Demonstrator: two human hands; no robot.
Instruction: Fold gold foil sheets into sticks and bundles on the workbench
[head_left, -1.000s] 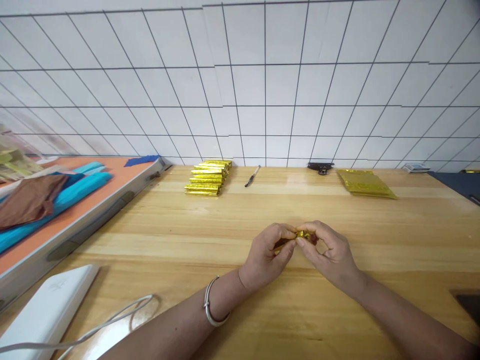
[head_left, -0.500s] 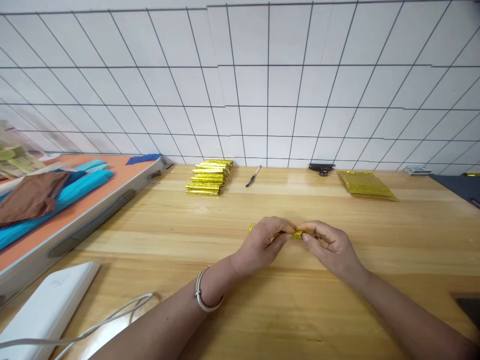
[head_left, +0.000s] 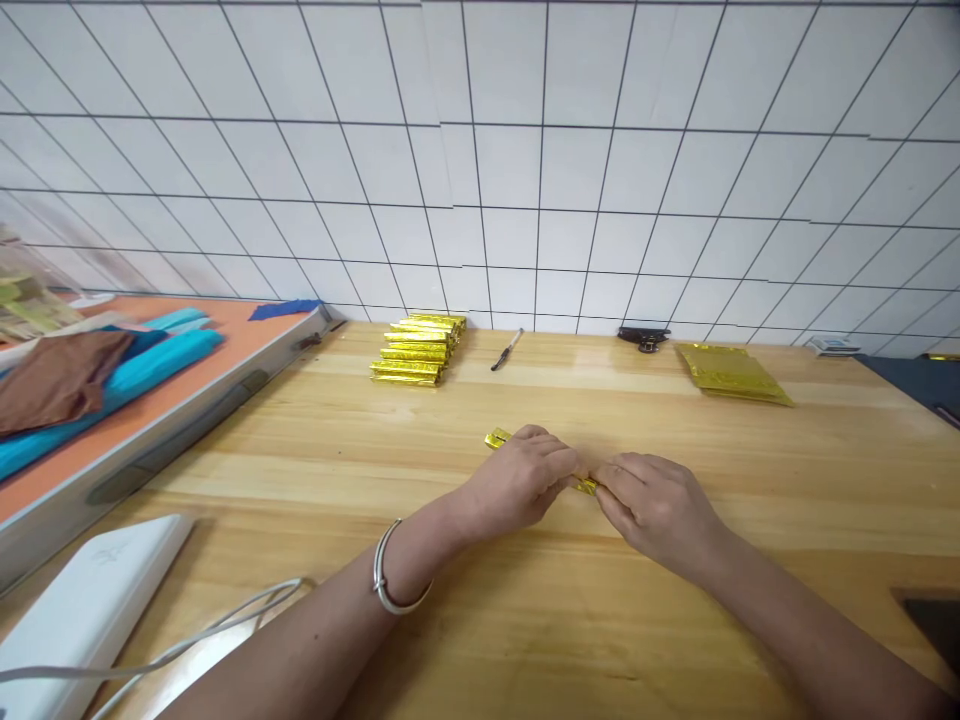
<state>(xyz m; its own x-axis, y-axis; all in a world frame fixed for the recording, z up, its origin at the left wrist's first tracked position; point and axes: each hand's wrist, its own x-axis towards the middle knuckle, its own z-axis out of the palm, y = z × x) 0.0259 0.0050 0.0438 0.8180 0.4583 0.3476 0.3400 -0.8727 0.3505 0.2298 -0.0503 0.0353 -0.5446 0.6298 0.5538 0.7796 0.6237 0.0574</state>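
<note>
A narrow folded strip of gold foil paper (head_left: pixel 498 438) is between my hands over the middle of the wooden table. My left hand (head_left: pixel 529 475) is closed around its middle and hides most of it, with one end sticking out at the left. At the strip's right end, my right hand (head_left: pixel 652 505) pinches it with thumb and fingers. A silver bangle (head_left: pixel 381 570) circles my left wrist. Farther back, several rolled or folded gold foil strips (head_left: pixel 420 350) lie in a row, and a stack of flat gold foil sheets (head_left: pixel 731 373) lies to the right.
A pen (head_left: pixel 508 350) and a black clip (head_left: pixel 646 338) lie near the tiled wall (head_left: pixel 577 170). On the left, a raised orange board (head_left: pixel 247 345) bears blue and brown folded material. A white power bank (head_left: pixel 97 590) with a cable (head_left: pixel 217 625) sits front left.
Both hands have turned more palm-down over the strip. The strip has tilted, its left end up and showing more, its right end lower. The view has shifted slightly.
</note>
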